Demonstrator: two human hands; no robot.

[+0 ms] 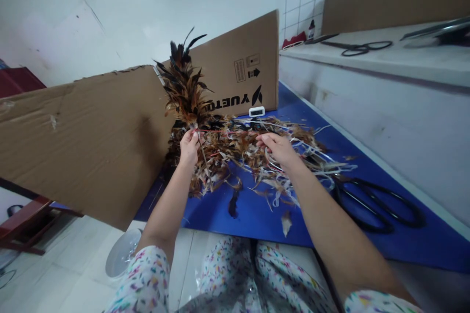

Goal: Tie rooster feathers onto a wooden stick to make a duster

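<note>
Upright in my left hand (190, 146) is a feather duster (184, 88), a thick plume of brown and black feathers pinched at its base. A thin reddish string (227, 132) runs from there across to my right hand (276, 148), whose fingers are closed on its other end. The string looks stretched nearly straight between the hands. Below and behind them lies a wide heap of loose brown feathers (235, 151) mixed with white strips (326, 166). A thin stick hangs down beneath my left hand; whether it belongs to the bundle I cannot tell.
Black-handled scissors (378, 205) lie on the blue tabletop (227, 222) at right. Cardboard panels (88, 137) stand left and behind, with a small white digital display (256, 111) near the back one. A white shelf (385, 58) holds more scissors (362, 48). A bowl (123, 254) sits lower left.
</note>
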